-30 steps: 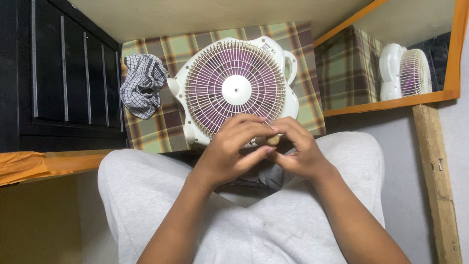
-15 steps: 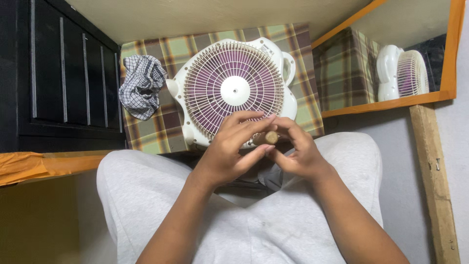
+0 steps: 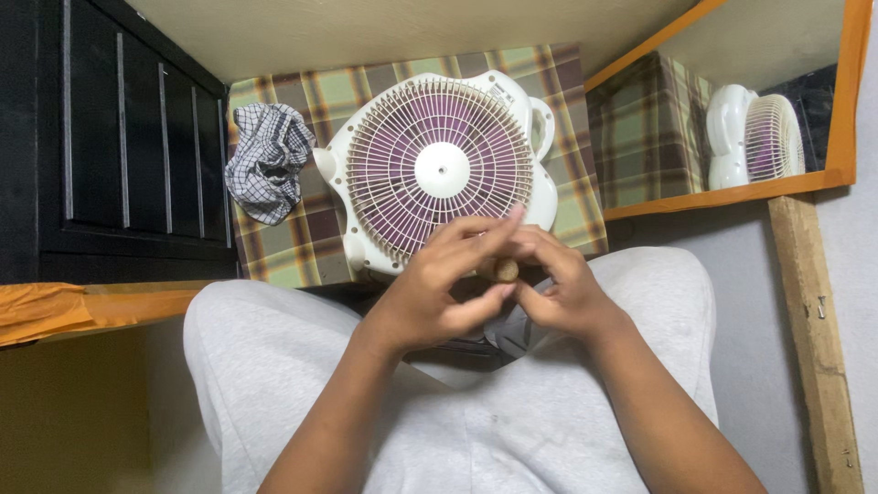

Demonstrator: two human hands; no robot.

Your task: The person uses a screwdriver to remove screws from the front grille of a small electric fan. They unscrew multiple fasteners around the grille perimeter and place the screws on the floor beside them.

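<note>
Head view: small tan cylindrical piece (image 3: 506,270) being pinched between both hands above the lap, round end facing the camera, long axis mostly hidden. Left hand (image 3: 437,288) and right hand (image 3: 560,285) each closing a narrow grip on it. White fan (image 3: 439,169) lying grille-up on plaid-covered counter (image 3: 302,242); checked cloth (image 3: 267,160) beside it.
</note>
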